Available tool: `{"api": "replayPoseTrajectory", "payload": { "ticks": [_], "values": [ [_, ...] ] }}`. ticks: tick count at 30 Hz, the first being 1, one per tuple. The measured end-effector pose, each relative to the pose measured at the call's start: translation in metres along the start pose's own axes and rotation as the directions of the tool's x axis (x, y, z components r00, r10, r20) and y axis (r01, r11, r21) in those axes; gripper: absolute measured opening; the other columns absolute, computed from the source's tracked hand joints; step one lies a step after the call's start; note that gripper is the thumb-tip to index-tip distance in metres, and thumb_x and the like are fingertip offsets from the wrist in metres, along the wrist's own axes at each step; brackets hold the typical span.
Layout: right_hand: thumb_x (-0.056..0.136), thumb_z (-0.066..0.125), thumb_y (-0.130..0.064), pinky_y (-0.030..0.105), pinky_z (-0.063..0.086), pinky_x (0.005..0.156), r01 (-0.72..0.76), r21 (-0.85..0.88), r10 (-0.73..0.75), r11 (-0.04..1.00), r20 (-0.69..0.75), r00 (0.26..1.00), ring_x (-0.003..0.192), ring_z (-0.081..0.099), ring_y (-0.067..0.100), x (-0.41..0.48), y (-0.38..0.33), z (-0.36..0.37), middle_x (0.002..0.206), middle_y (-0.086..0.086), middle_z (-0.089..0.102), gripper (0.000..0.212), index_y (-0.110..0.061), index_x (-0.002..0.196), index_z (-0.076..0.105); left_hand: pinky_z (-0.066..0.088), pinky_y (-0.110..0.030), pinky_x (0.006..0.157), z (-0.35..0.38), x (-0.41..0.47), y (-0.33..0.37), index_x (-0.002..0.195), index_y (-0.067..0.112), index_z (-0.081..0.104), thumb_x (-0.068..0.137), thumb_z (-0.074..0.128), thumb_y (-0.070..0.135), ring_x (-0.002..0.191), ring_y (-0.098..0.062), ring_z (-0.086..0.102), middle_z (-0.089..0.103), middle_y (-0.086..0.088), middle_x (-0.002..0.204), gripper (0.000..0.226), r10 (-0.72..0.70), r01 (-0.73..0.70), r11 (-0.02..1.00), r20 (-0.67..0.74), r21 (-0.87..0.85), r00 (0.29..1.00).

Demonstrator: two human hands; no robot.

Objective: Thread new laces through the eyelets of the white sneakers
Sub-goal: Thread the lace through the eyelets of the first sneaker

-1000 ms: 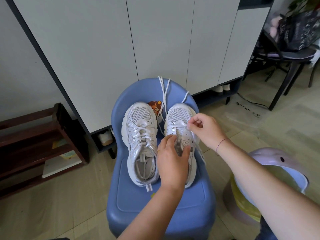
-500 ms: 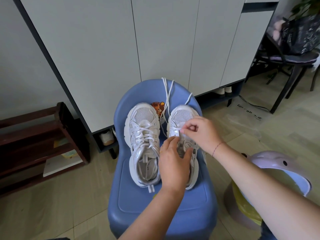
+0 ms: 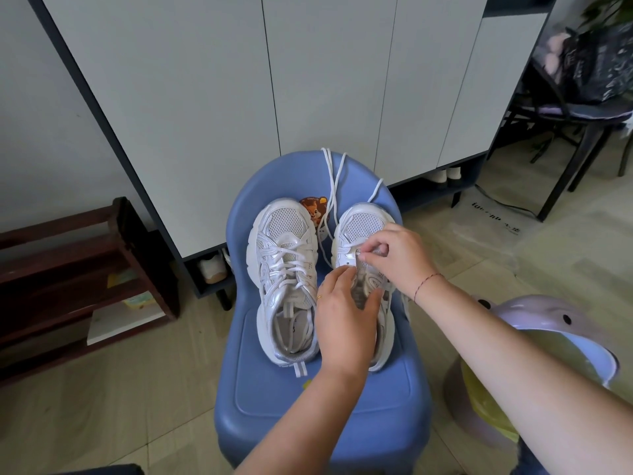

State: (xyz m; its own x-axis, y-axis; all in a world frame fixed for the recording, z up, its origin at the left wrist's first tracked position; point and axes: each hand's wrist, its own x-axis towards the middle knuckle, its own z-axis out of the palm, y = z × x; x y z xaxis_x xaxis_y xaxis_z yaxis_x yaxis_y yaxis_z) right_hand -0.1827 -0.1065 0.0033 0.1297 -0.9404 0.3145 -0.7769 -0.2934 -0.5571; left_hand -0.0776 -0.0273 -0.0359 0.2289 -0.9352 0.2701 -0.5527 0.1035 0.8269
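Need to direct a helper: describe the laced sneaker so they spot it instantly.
Find the blue chair before the white cabinet. Of two white shoes on its seat, the laced sneaker is the left one. Its laces crisscross throughout; its neighbour's trail loose.

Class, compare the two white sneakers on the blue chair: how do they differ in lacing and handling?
The left sneaker is laced in several crossings; the right sneaker's lace crosses once near the toe, ends trailing up the blue chair. The left sneaker lies untouched; the left hand holds the right sneaker while the right hand pinches its lace. Both are white, side by side, toes pointing away.
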Motion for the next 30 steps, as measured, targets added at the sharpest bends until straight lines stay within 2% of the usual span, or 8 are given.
{"api": "replayPoseTrajectory", "payload": {
  "ticks": [9, 12, 15, 21, 24, 28, 29, 30],
  "values": [
    [0.090, 0.061, -0.022, 0.024, 0.038, 0.064, -0.022, -0.245, 0.074, 0.969, 0.207, 0.976, 0.083, 0.061, 0.023, 0.013, -0.017, -0.008, 0.082, -0.007, 0.058, 0.017, -0.016, 0.076, 0.070, 0.039, -0.026, 0.103, 0.000, -0.001, -0.001, 0.129, 0.014, 0.057, 0.086, 0.069, 0.028, 0.124, -0.013, 0.047, 0.052, 0.003, 0.134, 0.047, 0.001, -0.001, 1.000, 0.002, 0.016, 1.000],
    [0.091, 0.057, -0.022, 0.028, 0.042, 0.071, 0.002, -0.137, 0.036, 0.991, 0.271, 0.962, 0.080, 0.053, 0.016, 0.013, -0.010, -0.014, 0.082, -0.015, 0.042, 0.016, -0.018, 0.077, 0.061, 0.041, -0.026, 0.101, 0.001, -0.001, 0.000, 0.128, 0.015, 0.058, 0.085, 0.069, 0.029, 0.123, -0.012, 0.049, 0.053, 0.004, 0.133, 0.046, 0.003, -0.003, 1.000, 0.002, 0.019, 1.000],
    [0.094, 0.052, -0.023, 0.032, 0.043, 0.076, 0.018, -0.071, 0.009, 0.997, 0.356, 0.935, 0.081, 0.050, 0.014, 0.013, -0.004, -0.021, 0.085, -0.011, 0.044, 0.015, -0.014, 0.082, 0.057, 0.042, -0.024, 0.099, 0.003, 0.000, 0.000, 0.127, 0.015, 0.059, 0.084, 0.069, 0.029, 0.122, -0.012, 0.050, 0.054, 0.005, 0.132, 0.046, -0.002, 0.002, 0.999, -0.009, 0.035, 1.000],
    [0.095, 0.052, -0.018, 0.028, 0.037, 0.060, -0.065, 0.189, 0.011, 0.980, 0.277, 0.961, 0.059, 0.040, 0.010, 0.012, -0.001, -0.022, 0.062, -0.006, 0.045, 0.022, -0.023, 0.073, 0.052, 0.042, -0.023, 0.097, 0.001, 0.001, 0.003, 0.125, 0.016, 0.061, 0.084, 0.069, 0.030, 0.121, -0.010, 0.051, 0.055, 0.007, 0.131, 0.044, -0.011, 0.011, 0.999, -0.007, 0.047, 1.000],
    [0.096, 0.049, -0.012, 0.021, 0.038, 0.059, -0.169, 0.430, 0.101, 0.887, 0.176, 0.979, 0.059, 0.041, 0.008, 0.010, 0.000, -0.016, 0.066, 0.000, 0.047, 0.021, -0.018, 0.077, 0.056, 0.041, -0.022, 0.097, -0.001, 0.001, 0.002, 0.124, 0.017, 0.061, 0.084, 0.070, 0.031, 0.120, -0.009, 0.051, 0.055, 0.008, 0.130, 0.043, -0.009, 0.009, 0.998, -0.006, 0.056, 1.000],
    [0.098, 0.045, -0.007, 0.016, 0.035, 0.056, -0.298, 0.841, 0.274, 0.451, 0.187, 0.943, 0.055, 0.033, 0.009, 0.001, -0.002, -0.012, 0.060, 0.001, 0.035, 0.023, -0.009, 0.077, 0.055, 0.036, -0.016, 0.092, -0.002, 0.000, 0.003, 0.124, 0.017, 0.061, 0.084, 0.070, 0.032, 0.119, -0.009, 0.051, 0.055, 0.009, 0.130, 0.043, -0.003, 0.003, 0.998, 0.004, 0.064, 1.000],
    [0.098, 0.045, -0.008, 0.015, 0.035, 0.055, -0.309, 0.825, 0.276, 0.473, 0.194, 0.941, 0.055, 0.034, 0.008, 0.000, -0.003, -0.012, 0.060, 0.000, 0.036, 0.023, -0.009, 0.077, 0.055, 0.037, -0.016, 0.092, -0.002, 0.001, 0.003, 0.124, 0.016, 0.061, 0.084, 0.070, 0.032, 0.119, -0.009, 0.051, 0.055, 0.009, 0.130, 0.043, -0.004, 0.004, 0.998, 0.003, 0.069, 1.000],
    [0.097, 0.046, -0.009, 0.013, 0.037, 0.055, -0.301, 0.734, 0.257, 0.609, 0.177, 0.950, 0.055, 0.037, 0.007, 0.001, -0.003, -0.012, 0.060, -0.002, 0.039, 0.023, -0.010, 0.077, 0.055, 0.037, -0.018, 0.093, -0.003, 0.002, 0.003, 0.124, 0.016, 0.061, 0.084, 0.070, 0.032, 0.119, -0.010, 0.051, 0.055, 0.008, 0.130, 0.044, -0.005, 0.005, 0.997, 0.002, 0.076, 1.000]
  ]
}}
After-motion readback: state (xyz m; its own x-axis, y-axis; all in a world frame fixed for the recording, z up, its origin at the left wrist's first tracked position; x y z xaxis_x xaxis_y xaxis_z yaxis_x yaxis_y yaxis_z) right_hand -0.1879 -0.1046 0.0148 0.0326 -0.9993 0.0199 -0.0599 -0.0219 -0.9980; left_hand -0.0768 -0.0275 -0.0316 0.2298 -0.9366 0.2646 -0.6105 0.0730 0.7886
